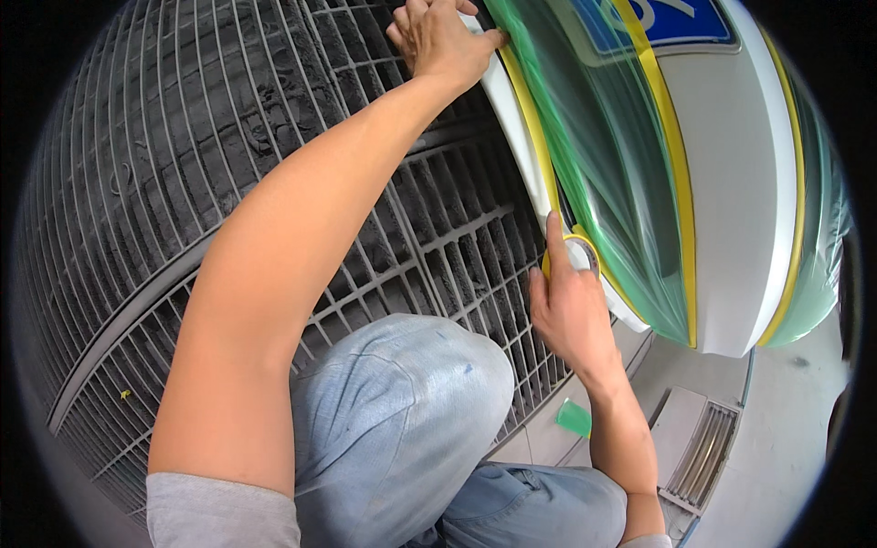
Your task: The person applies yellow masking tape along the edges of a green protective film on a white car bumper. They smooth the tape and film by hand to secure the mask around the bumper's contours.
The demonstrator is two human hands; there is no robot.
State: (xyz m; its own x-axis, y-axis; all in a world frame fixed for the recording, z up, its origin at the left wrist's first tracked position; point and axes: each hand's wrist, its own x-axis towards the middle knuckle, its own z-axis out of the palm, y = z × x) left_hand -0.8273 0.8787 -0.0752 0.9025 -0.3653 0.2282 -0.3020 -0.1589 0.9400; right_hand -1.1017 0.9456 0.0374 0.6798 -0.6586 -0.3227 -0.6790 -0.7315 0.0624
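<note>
A white car bumper (747, 183) has green film (594, 173) over part of it, edged with yellow tape (674, 151). At the top, my left hand (443, 46) is closed at the bumper's lower white edge (504, 99). Its thumb lies across that edge beside the yellow strip, and its fingers bend on the other side; the exact contact is partly hidden. Farther down the same edge, my right hand (574, 315) holds a roll of yellow masking tape (585, 248), with the index finger stretched along the strip. The hand covers part of the roll.
Dark metal floor grating (228, 119) spreads beneath the left arm. My bent knee (411, 393) in blue jeans is close to the bumper. A long-tubed lamp fixture (703, 447) and a green piece (574, 417) are on the pale floor at the lower right. A blue plate (667, 23) is under the film.
</note>
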